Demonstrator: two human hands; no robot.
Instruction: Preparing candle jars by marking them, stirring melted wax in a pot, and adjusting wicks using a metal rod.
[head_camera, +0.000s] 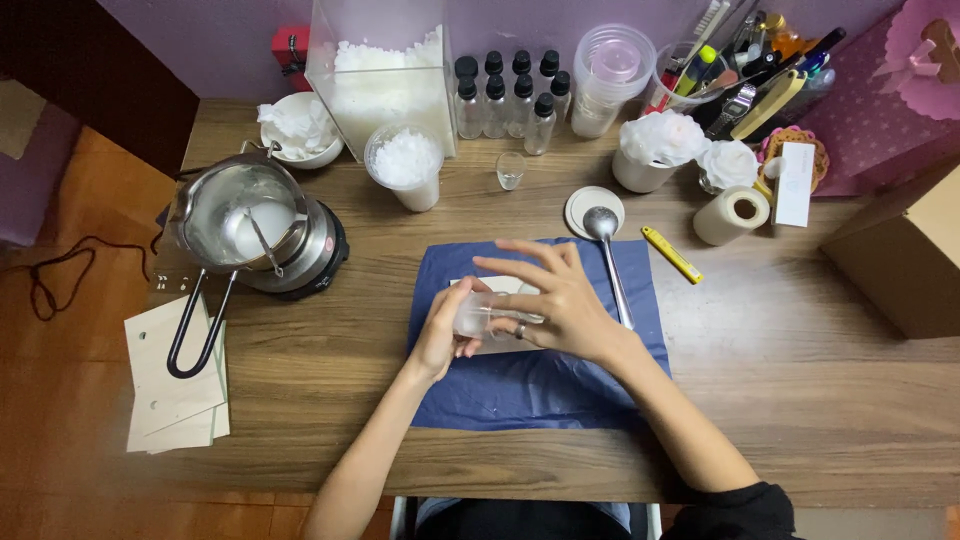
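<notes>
Over blue cloth (520, 385) | small clear cup (474, 316) lay sideways, long axis left-right | my left hand (440, 335) gripped it | my right hand (560, 300) spread loosely on top.

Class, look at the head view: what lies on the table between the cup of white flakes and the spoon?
A small clear glass stands between the cup of white flakes and the spoon, on bare table, as the head view shows.

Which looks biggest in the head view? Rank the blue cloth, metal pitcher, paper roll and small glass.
1. blue cloth
2. metal pitcher
3. paper roll
4. small glass
All lie at similar depth, so the order looks reliable.
</notes>
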